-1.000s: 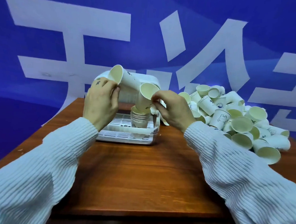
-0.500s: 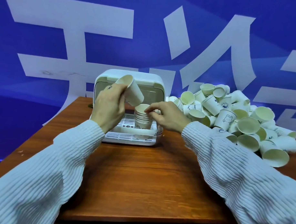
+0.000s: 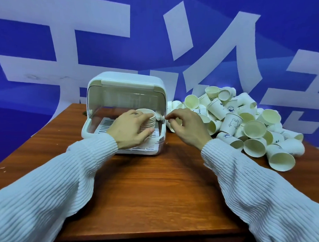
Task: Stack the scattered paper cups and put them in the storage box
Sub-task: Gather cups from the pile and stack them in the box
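From the head camera: the left hand [image 3: 131, 128] is gripping the stack of cups [image 3: 148, 119] standing inside the storage box [image 3: 126, 89] at the tabletop's far edge. The right hand [image 3: 186, 128] is hovering loosely curled, holding nothing, beside the cup pile [image 3: 245, 124] at the far right corner. Best to be steadying the stack upright while seating each cup squarely. The stack's base is hidden behind the hand.
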A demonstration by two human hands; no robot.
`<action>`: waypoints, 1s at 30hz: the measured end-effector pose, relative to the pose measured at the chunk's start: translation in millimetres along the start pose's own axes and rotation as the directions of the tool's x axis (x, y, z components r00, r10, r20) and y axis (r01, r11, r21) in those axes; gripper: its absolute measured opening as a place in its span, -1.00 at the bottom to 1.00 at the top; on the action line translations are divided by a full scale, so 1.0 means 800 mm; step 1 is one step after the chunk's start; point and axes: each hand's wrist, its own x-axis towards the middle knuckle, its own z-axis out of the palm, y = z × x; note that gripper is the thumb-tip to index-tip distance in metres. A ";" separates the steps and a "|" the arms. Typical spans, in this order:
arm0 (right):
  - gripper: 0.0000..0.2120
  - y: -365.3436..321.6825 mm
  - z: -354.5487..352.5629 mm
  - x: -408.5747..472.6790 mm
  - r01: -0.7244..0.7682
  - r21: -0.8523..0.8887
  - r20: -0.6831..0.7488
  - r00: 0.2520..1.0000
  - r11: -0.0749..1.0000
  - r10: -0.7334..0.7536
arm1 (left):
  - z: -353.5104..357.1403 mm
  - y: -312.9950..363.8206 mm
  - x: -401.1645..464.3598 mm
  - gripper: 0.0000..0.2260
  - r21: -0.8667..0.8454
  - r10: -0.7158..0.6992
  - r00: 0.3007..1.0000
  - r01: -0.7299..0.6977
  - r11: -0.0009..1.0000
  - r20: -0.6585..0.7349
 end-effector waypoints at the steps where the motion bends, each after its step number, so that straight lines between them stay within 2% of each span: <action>1: -0.83 0.004 -0.002 -0.004 -0.006 -0.007 -0.003 1.000 1.000 0.006 | -0.001 0.000 0.001 -0.31 0.020 0.005 1.000 -0.005 1.000 0.013; 3: -0.83 0.012 -0.007 -0.011 -0.020 -0.024 0.012 1.000 1.000 0.020 | -0.005 0.005 0.005 -0.31 0.078 0.038 0.999 -0.038 0.996 -0.006; 6: -0.82 0.026 -0.018 -0.022 -0.074 -0.044 0.006 0.997 0.996 0.074 | -0.006 0.034 0.011 -0.46 0.128 0.154 0.979 -0.136 0.982 -0.137; 9: -0.80 0.041 -0.033 -0.039 -0.122 -0.057 0.025 0.992 0.991 0.123 | 0.006 0.080 0.024 -0.57 0.022 0.216 0.957 -0.216 0.976 -0.193; 14: -0.79 0.083 -0.067 -0.087 -0.269 -0.156 0.084 0.955 0.950 0.284 | 0.038 0.154 0.056 -0.56 -0.129 0.250 0.965 -0.259 0.957 -0.082; 18: -0.75 0.129 -0.105 -0.128 -0.382 -0.340 0.000 0.914 0.859 0.406 | 0.072 0.200 0.078 -0.60 -0.158 0.275 0.961 -0.272 0.949 -0.004; 21: -0.69 0.158 -0.128 -0.148 -0.469 -0.412 -0.088 0.874 0.781 0.478 | 0.098 0.229 0.093 -0.61 -0.160 0.301 0.951 -0.287 0.944 0.068; 23: -0.69 0.174 -0.141 -0.157 -0.531 -0.425 -0.176 0.843 0.733 0.509 | 0.113 0.247 0.102 -0.57 -0.140 0.332 0.939 -0.318 0.938 0.087; 27: -0.68 0.200 -0.154 -0.168 -0.615 -0.436 -0.254 0.785 0.657 0.566 | 0.135 0.277 0.118 -0.21 0.036 0.343 0.903 -0.364 0.931 0.259; 30: -0.65 0.216 -0.159 -0.163 -0.642 -0.407 -0.291 0.766 0.650 0.574 | 0.144 0.287 0.127 -0.25 0.165 0.286 0.891 -0.360 0.918 0.352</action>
